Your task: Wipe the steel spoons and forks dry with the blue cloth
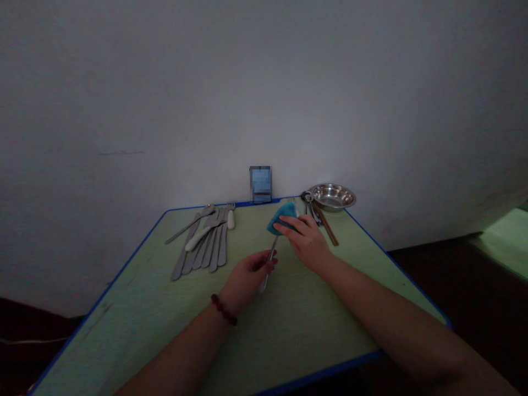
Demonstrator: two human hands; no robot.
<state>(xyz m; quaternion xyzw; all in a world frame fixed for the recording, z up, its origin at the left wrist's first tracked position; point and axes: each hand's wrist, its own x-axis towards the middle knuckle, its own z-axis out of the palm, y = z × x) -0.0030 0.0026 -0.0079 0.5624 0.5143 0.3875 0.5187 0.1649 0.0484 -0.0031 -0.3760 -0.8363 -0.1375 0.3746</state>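
Note:
My left hand, with a dark red bead bracelet at the wrist, is closed around the handle of a metal fork. The fork slants up and away over the table. My right hand pinches a folded blue cloth around its upper part. Much of the fork is hidden by the cloth; tines show just past the cloth's far edge. Left of my hands lie several metal table knives, some forks, a white-handled knife and a spoon.
On the light green table with blue edging, a shiny metal bowl stands at the far right corner. Beside it are spoons and wooden chopsticks. A phone-like screen leans against the wall.

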